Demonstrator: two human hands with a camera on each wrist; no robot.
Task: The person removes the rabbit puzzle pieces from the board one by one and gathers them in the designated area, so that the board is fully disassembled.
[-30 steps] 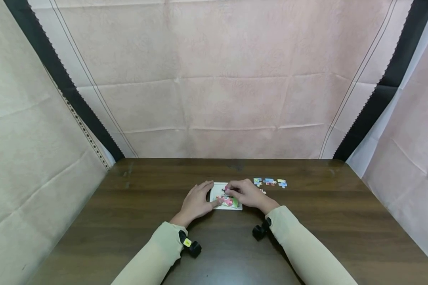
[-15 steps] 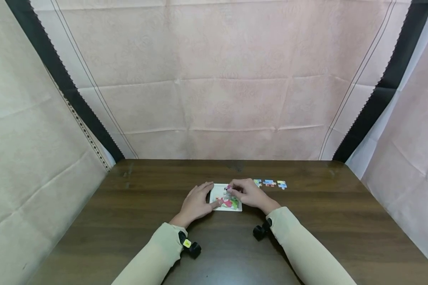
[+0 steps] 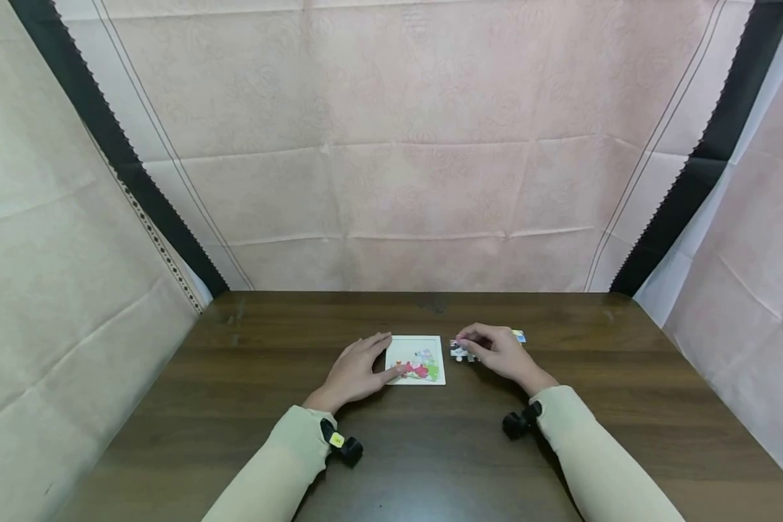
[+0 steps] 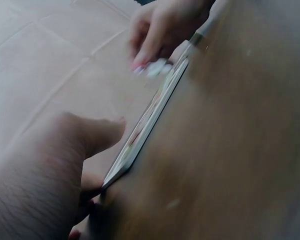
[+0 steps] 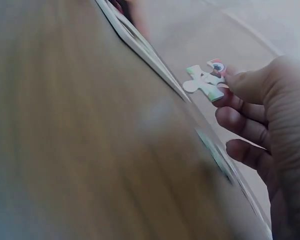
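Note:
In the head view, my left hand [image 3: 359,371] rests at the left edge of a white puzzle board [image 3: 407,344], fingers fairly straight and thumb over its lower left corner. Joined pieces with a pink and green picture [image 3: 420,367] lie in the board's lower part. To the right of the board, my right hand [image 3: 501,353] pinches a jigsaw piece [image 5: 206,83] between thumb and forefinger, held above the table. That piece is white and green with a printed eye. The left wrist view is blurred, but shows the left thumb [image 4: 102,135] above the board.
Another puzzle piece [image 3: 519,336] lies behind the right hand, which hides other loose pieces. Low in the right wrist view, a flat piece [image 5: 214,154] lies on the table. The brown table [image 3: 287,333] ends at a pale cloth wall [image 3: 417,188].
My right hand has moved right, off the board, with a piece in its fingertips, and now covers some loose pieces. My left hand has stayed almost in place.

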